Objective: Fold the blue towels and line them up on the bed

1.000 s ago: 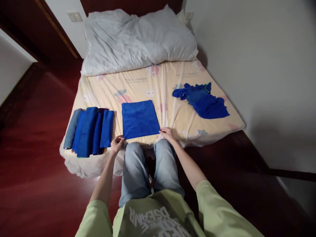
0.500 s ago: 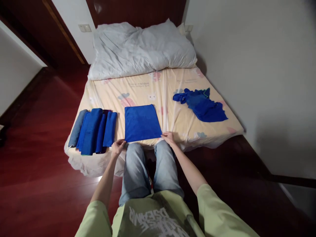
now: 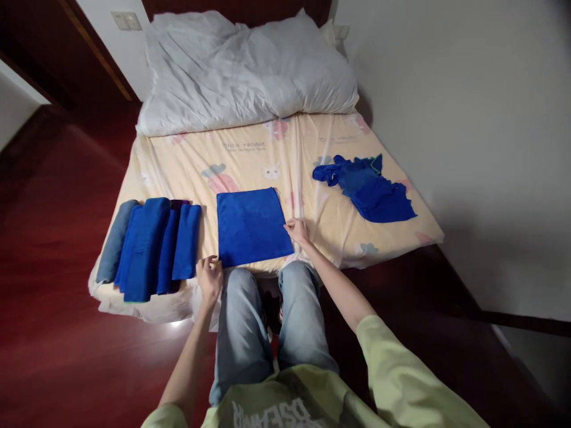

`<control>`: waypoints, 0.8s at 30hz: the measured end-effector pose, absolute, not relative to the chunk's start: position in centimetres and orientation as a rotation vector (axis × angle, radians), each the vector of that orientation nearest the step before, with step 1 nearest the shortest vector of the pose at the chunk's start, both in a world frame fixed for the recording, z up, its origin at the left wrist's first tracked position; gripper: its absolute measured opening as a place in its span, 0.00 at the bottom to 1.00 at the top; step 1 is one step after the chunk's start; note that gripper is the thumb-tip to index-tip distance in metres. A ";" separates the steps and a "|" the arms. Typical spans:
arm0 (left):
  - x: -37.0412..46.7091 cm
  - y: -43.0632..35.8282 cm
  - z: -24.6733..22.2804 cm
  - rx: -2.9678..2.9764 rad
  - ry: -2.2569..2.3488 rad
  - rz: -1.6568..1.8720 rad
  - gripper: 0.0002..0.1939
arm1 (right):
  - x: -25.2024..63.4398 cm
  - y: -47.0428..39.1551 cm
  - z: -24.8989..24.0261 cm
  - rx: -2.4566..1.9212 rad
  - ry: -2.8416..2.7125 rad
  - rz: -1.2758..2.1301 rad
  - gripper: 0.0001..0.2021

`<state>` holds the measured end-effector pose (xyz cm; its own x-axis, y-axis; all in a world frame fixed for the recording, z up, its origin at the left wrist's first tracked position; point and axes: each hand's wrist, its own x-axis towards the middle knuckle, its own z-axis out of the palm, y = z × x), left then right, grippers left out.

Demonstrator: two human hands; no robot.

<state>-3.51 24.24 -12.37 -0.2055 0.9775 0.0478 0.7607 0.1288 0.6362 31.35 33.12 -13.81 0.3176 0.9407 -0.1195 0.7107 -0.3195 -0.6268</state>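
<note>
A blue cloth [image 3: 253,227] lies flat as a near-square at the front of the bed, smooth, with straight edges. At its right edge, a little above the near corner, my right hand [image 3: 298,230] has thumb and fingertips pinched on the cloth. My left hand [image 3: 209,278] is just outside the near left corner, its fingers bent and apart with nothing seen in them. Left of that hand lies a row of rolled or folded cloths [image 3: 147,249], mostly blue, one grey-blue and one dark purple.
A crumpled heap of blue cloths [image 3: 368,191] lies on the right side of the bed [image 3: 250,160]. White bedding [image 3: 250,71] is piled at the headboard. The wall [image 3: 468,119] runs along the right. My knees stand against the front edge.
My right hand has slid from the near right corner up along the cloth's right edge. My left hand has come off the near left corner. The view has tilted slightly downward.
</note>
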 end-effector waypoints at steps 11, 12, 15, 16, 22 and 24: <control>17.1 27.1 -12.8 2.230 1.283 0.204 0.10 | 29.0 46.0 -15.8 -1.803 -2.054 0.449 0.21; 17.6 27.3 -13.6 2.228 1.296 0.190 0.10 | 28.8 46.8 -16.5 -1.853 -2.018 0.436 0.21; 18.5 27.4 -15.2 2.221 1.278 0.166 0.11 | 28.6 48.2 -18.7 -1.948 -1.880 0.334 0.24; 18.8 27.3 -15.5 2.217 1.254 0.151 0.11 | 28.6 48.4 -19.3 -1.960 -1.837 0.292 0.25; 20.2 27.0 -15.2 2.137 1.206 0.092 0.17 | 29.3 49.4 -20.5 -1.958 -1.821 0.235 0.25; 20.3 27.0 -14.9 2.125 1.186 0.083 0.18 | 29.9 50.5 -20.6 -1.925 -1.823 0.223 0.24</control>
